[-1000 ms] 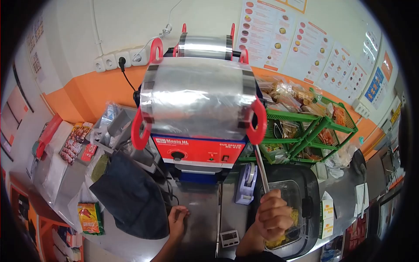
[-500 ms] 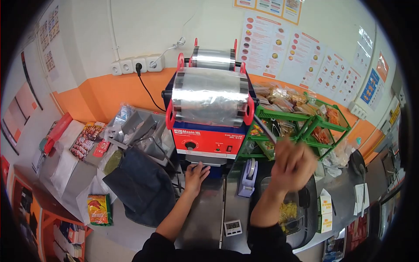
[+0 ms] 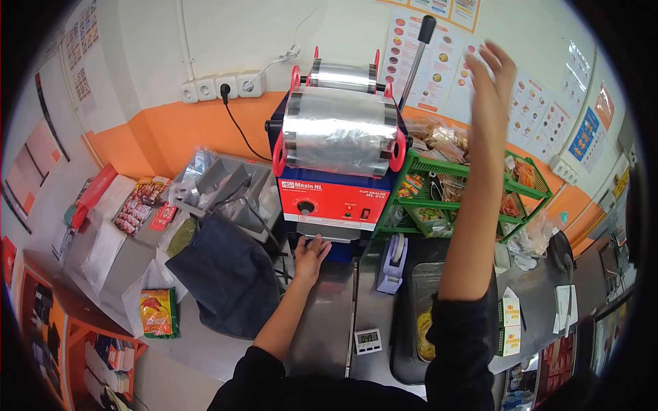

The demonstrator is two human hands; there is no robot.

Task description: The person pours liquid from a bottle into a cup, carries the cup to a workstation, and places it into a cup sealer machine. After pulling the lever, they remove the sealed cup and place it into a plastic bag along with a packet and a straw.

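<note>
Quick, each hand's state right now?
Left hand: at the tray of the cup sealer; grip cannot be told.
Right hand: open, nothing visible in it, apart from the lever.

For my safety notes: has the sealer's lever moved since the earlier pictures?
Yes: the lever swung up, from beside the red panel to above it.

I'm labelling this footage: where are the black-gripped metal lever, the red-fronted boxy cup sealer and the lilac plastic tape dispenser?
Metal lever (image 3: 415, 65), head view: upper shaft.
Red-fronted cup sealer (image 3: 332, 202), head view: front panel.
Lilac tape dispenser (image 3: 391, 272), head view: body.
</note>
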